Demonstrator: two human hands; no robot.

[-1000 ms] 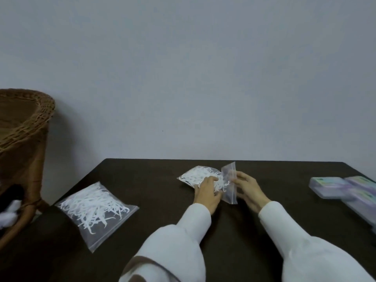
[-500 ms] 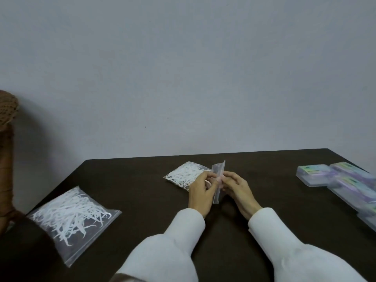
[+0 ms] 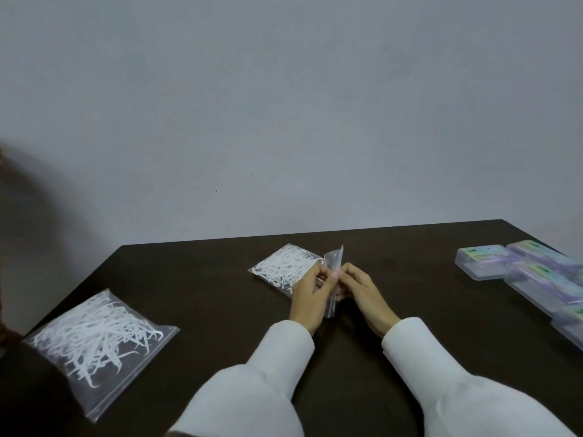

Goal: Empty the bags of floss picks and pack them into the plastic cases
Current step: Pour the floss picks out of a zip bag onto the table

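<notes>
At the left of the dark surface [image 3: 202, 294] a larger bag of floss picks [image 3: 94, 339] is seen lying flat. Its zip edge appears closed and its contents are all inside, so this bag is judged untouched.

Near the middle, a smaller bag of floss picks [image 3: 285, 266] is being worked on. Its body rests on the surface, full of white picks, while its mouth end is raised upright between the two hands. The left hand [image 3: 310, 298] is curled, with thumb and fingertips pinching one side of the raised plastic strip. The right hand [image 3: 362, 290] is likewise curled and is pinching the other side of the same strip, so the two sets of fingertips meet at the seal. From this the step in hand is judged to be the pulling apart of the zip closure; whether the seal has begun to part cannot be told.

At the right edge, a group of clear plastic cases [image 3: 482, 261] with coloured labels is laid side by side, well apart from the hands. All lids appear shut; whether anything is inside cannot be told.

No loose picks are seen on the surface. The task is therefore judged barely begun: both bags remain to be emptied and every case remains to be packed.
</notes>
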